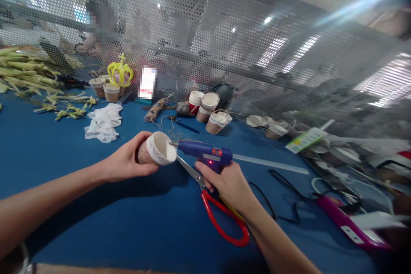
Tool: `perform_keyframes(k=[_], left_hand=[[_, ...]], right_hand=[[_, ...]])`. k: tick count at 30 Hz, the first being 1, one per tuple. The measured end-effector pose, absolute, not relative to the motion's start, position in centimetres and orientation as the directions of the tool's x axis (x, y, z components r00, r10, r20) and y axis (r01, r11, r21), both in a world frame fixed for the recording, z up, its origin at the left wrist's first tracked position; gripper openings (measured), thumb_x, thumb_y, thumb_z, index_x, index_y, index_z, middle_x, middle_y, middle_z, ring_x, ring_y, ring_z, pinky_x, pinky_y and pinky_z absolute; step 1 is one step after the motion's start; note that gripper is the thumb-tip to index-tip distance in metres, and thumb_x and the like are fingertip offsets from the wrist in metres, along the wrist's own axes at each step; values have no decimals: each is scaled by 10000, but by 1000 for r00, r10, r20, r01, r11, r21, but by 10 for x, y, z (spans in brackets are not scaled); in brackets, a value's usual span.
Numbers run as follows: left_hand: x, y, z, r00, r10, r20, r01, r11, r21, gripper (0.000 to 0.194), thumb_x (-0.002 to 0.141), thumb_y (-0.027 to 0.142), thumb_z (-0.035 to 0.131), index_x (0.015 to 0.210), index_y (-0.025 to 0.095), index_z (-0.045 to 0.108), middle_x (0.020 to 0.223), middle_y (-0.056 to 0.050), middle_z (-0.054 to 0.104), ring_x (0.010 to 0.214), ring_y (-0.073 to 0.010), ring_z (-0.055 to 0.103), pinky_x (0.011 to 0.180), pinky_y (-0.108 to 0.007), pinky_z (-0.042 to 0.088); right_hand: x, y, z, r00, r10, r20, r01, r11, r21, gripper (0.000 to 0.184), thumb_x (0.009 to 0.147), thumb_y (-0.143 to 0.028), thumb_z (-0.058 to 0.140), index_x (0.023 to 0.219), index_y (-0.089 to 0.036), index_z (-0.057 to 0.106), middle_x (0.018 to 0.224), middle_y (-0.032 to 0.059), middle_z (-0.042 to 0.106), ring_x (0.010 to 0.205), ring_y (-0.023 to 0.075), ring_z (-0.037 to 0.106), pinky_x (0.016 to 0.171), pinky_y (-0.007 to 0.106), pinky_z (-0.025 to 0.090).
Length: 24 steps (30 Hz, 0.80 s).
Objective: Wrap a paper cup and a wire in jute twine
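Note:
My left hand (133,158) grips a small cup (148,153) with a brown twine-like wrap and white trim around its rim, its mouth tilted toward the right. In my right hand (229,184) is a blue hot glue gun (201,150) with a small red light lit. Its nozzle meets the cup's rim, or lies just at it. A long translucent glue stick (271,163) juts from the gun's back end. Scissors with red handles (224,222) lie on the blue table under my right hand, their blades partly hidden.
Behind the cup lie crumpled white cloth (104,122), a twine bundle (156,109) and several wrapped cups (218,122). Dried stalks (22,68) and a yellow crown-shaped piece (120,72) are at back left. A purple power strip (349,222) and black cord (289,186) lie right.

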State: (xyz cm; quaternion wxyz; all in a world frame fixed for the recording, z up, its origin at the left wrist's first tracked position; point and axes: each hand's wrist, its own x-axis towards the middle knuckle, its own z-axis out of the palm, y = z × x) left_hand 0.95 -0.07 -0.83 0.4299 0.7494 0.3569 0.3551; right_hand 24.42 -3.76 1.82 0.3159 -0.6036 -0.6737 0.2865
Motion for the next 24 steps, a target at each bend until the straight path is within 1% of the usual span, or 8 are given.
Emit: perform_keyframes(k=[4,8,13,19,22,24], left_hand=[[10,1,-9,498,833,243,240,-401,884,516,655,312,612,1098,182,380,1009,-60,528,871,-187,548,755,-303,476],[8,1,-7,511,827,233,262,-408,874,517,650,299,621,1094,183,383,1001,-48,523,885,-184,540,776,-303,466],[7,-1,-6,565,800,202,228,-387,893,512,652,272,627,1094,182,385,1006,-44,515,897,-179,530,781,-298,459],[7,-2,-6,628,757,182,178,-367,913,530,652,264,638,1106,174,379,1023,-47,511,927,-183,512,811,-302,443],[7,-2,-5,624,762,175,190,-365,911,528,656,277,637,1104,174,379,1021,-47,508,934,-192,513,815,-311,439],[7,-1,-5,607,774,182,204,-372,905,533,653,284,640,1102,179,373,1026,-48,504,941,-199,512,819,-320,437]], right_hand=[[244,-38,22,-71,997,33,672,72,-737,376,732,-381,548,435,-177,439,364,-26,477,367,94,458,466,237,415],[244,-40,27,-113,993,-13,625,61,-778,397,741,-363,544,415,-175,417,345,-34,447,352,78,428,449,221,397],[249,-39,28,-152,988,12,525,91,-846,335,767,-354,525,500,-162,458,367,-57,419,350,57,387,420,198,356],[248,-36,30,-171,984,-52,542,50,-839,364,749,-349,543,455,-164,432,356,-48,433,340,56,393,418,199,357],[250,-36,31,-173,982,-71,557,38,-829,376,737,-353,557,436,-160,442,357,-40,449,342,58,409,424,200,366],[252,-36,30,-184,980,-75,533,35,-845,382,731,-352,569,428,-154,446,362,-36,452,344,55,411,417,199,359]])
